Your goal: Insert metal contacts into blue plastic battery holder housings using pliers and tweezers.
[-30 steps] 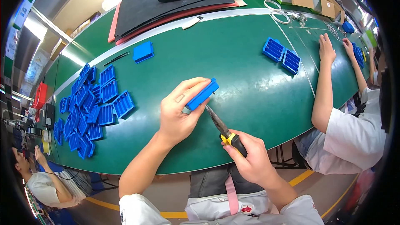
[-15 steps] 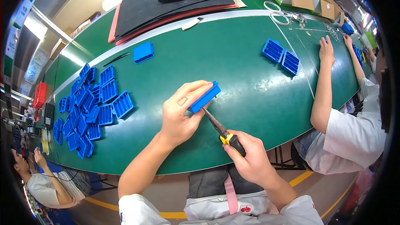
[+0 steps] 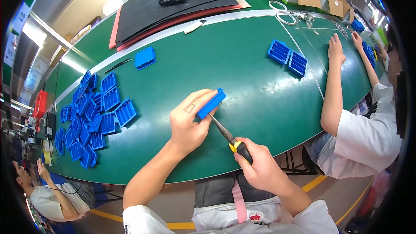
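Observation:
My left hand (image 3: pixel 187 122) grips a blue plastic tray piece (image 3: pixel 211 103) on edge, just above the green table (image 3: pixel 242 60). My right hand (image 3: pixel 256 164) is closed around the black and yellow handle of a pointed tool (image 3: pixel 226 133). The tool's metal tip touches the underside of the blue piece near my left fingers.
A heap of several blue trays (image 3: pixel 89 117) lies at the left. One blue tray (image 3: pixel 144 57) sits farther back, two more (image 3: pixel 287 57) at the right. Black mats (image 3: pixel 173 4) lie at the rear. A co-worker's arm (image 3: pixel 333 86) rests on the table at right.
My left hand has tilted the blue piece slightly and the tool tip stays against it. Nothing else has moved.

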`<state>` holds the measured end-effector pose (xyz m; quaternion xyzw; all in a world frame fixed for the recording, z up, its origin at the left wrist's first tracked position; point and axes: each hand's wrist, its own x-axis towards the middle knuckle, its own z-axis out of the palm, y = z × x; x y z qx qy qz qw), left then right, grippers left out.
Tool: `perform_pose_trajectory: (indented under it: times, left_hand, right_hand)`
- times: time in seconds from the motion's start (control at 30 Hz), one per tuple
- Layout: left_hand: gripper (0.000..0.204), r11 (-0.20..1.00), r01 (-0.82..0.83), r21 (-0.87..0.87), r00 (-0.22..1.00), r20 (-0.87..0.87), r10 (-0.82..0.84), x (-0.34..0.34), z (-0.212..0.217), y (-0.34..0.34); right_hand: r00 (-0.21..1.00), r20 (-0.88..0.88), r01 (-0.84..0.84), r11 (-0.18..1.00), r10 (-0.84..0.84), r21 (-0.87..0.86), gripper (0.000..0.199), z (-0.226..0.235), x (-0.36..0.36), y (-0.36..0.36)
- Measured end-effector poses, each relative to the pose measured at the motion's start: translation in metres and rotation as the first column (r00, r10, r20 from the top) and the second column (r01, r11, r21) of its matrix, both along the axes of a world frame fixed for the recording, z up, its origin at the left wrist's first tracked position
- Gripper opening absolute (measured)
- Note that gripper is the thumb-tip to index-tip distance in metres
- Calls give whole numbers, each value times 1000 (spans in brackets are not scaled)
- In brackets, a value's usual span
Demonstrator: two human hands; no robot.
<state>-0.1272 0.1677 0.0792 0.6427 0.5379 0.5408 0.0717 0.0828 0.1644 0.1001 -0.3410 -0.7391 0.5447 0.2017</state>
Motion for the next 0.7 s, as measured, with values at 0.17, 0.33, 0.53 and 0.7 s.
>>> perform_pose_trajectory:
  times: [0.17,0.33,0.53,0.7]
  left_hand:
    - [32,999,-45,-10,995,-93,44,-4,-3,3]
    - [37,999,-10,-47,924,-381,-9,-22,9,6]
    - [45,1000,-22,11,807,-589,24,-27,6,9]
    - [45,989,-54,136,788,-603,126,-32,13,7]
  right_hand:
    - [999,-35,10,979,-17,-205,26,-5,7,5]
    - [964,-249,-24,897,-96,-441,31,-15,30,6]
    - [905,-363,-23,829,-220,-559,29,-33,31,10]
    - [895,-382,-41,812,-228,-582,32,-36,30,13]
